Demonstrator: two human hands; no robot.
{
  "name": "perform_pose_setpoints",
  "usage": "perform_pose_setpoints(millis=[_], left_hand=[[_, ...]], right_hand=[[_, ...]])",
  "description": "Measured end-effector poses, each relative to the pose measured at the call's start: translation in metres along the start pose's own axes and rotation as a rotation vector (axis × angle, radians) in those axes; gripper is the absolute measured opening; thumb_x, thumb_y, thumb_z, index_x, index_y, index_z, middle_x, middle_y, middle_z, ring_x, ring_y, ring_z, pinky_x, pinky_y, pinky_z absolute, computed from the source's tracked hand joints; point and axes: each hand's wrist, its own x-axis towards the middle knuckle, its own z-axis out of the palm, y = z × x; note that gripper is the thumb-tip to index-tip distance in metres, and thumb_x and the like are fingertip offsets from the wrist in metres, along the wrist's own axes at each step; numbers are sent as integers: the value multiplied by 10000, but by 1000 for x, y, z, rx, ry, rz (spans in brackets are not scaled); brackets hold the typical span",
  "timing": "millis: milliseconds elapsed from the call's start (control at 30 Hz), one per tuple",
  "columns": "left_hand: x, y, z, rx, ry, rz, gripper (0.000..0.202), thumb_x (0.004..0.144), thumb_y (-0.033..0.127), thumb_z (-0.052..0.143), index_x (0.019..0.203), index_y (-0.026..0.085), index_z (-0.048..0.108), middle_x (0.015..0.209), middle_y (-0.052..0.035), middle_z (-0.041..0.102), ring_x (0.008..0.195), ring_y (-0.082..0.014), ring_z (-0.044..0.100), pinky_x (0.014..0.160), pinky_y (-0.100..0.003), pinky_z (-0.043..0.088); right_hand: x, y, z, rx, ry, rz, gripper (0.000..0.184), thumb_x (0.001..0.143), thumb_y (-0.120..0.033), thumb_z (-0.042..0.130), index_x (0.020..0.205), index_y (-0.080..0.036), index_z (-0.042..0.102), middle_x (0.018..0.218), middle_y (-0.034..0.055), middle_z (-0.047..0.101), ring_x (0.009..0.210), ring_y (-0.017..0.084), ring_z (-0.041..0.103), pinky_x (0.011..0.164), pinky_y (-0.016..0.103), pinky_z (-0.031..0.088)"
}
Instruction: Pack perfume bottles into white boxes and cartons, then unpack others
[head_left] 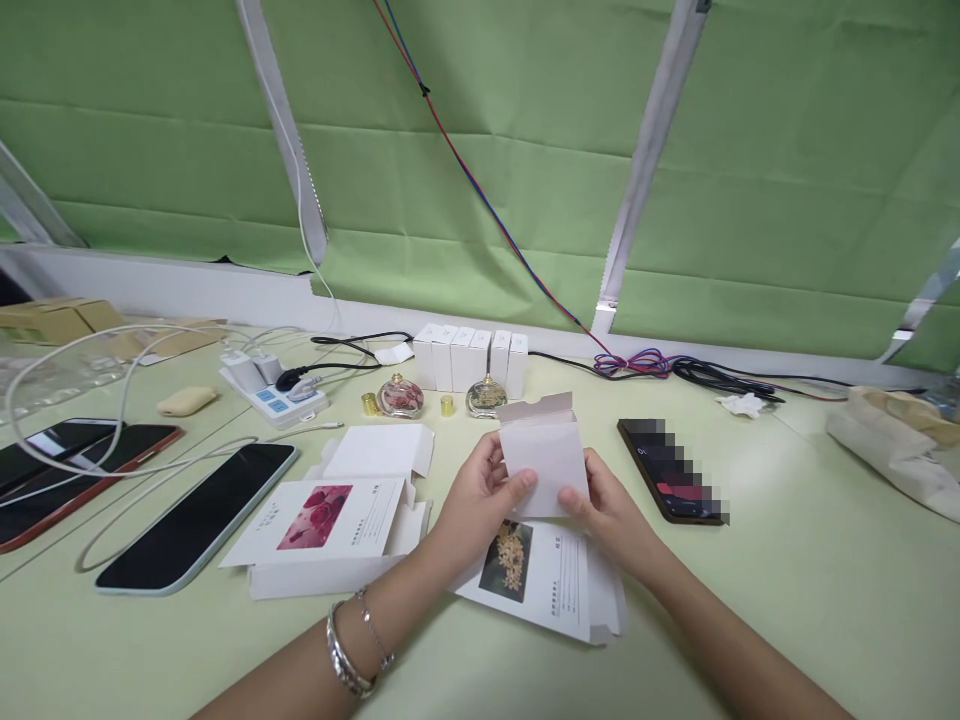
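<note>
A small white cardboard piece [546, 455] with a folded flap along its top is held up between both hands. My left hand [487, 490] grips its left side, thumb across the front. My right hand [604, 510] pinches its lower right corner. Just below lies a flattened white box [570, 590] printed with a yellow flower picture, partly covered by my left forearm. Left of it sits another unfolded white box [375, 515] with a pink flower picture. Behind stand two glass bottles, one with reddish contents [401, 398] and one with yellowish-green contents [487, 397].
Several small white boxes [469, 360] stand in a row at the back. Gold caps [447, 405] sit near the bottles. Phones lie left [199, 520] and right [667, 475]. A power strip [277, 395], looping white cables and a cloth bag [892, 440] are also on the table.
</note>
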Motion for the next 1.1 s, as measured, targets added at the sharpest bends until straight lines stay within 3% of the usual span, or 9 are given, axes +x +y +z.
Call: perform_pose_setpoints(millis=[167, 300, 433, 600, 767, 867, 1000, 1100], left_hand=[[2, 2, 0, -59, 60, -2, 452, 770, 408, 638, 1131, 205, 456, 1213, -98, 559, 1045, -224, 571, 808, -300, 488], [4, 2, 0, -130, 45, -36, 474, 754, 411, 655, 1128, 192, 465, 1162, -106, 599, 1004, -234, 595, 774, -308, 503], [2, 1, 0, -129, 34, -32, 465, 744, 321, 688, 1130, 169, 477, 1124, -121, 622, 969, -234, 611, 795, -330, 499], [0, 3, 0, -106, 51, 3, 458, 737, 318, 692, 1132, 183, 503, 1137, -107, 623, 1000, -233, 597, 791, -310, 501], [1, 4, 0, -3, 113, -2, 406, 731, 322, 688, 1079, 171, 544, 1094, -95, 647, 957, -225, 616, 781, -314, 506], [2, 3, -1, -1, 85, 4, 367, 759, 320, 660, 1069, 169, 535, 1074, -93, 649, 948, -215, 618, 800, -319, 497], [3, 0, -4, 35, 71, 14, 385, 773, 333, 644, 1099, 176, 513, 1099, -91, 618, 973, -193, 593, 839, -303, 469], [4, 1, -5, 56, 107, -10, 432, 795, 376, 609, 1161, 189, 476, 1040, -71, 614, 907, -170, 590, 757, -272, 483]], right_hand=[[0, 1, -2, -51, 23, -16, 366, 850, -502, 452, 1081, -218, 476, 1034, 70, 624, 939, 226, 580, 779, 329, 456], [1, 1, -2, -96, 39, -26, 372, 885, -498, 365, 1050, -209, 529, 1015, 67, 646, 927, 239, 582, 792, 346, 450], [1, -4, -2, -30, 62, -9, 409, 848, -527, 421, 1034, -189, 557, 1016, 81, 662, 908, 248, 599, 773, 343, 465], [3, -8, -1, 86, 58, 8, 465, 795, -575, 485, 1039, -191, 583, 1042, 79, 670, 959, 253, 603, 804, 346, 473], [3, -5, 1, 6, 157, 3, 417, 782, -579, 497, 885, -193, 614, 894, 62, 683, 849, 252, 610, 756, 352, 480], [3, -5, 2, 6, 186, 20, 405, 774, -581, 506, 835, -193, 603, 853, 55, 674, 826, 247, 606, 742, 343, 479], [4, 0, -1, 129, 227, 14, 390, 794, -552, 507, 945, -200, 582, 985, 65, 661, 931, 245, 590, 802, 342, 465], [6, 7, -3, 247, 218, 10, 368, 821, -511, 499, 1040, -220, 555, 1075, 62, 633, 991, 234, 572, 842, 343, 451]])
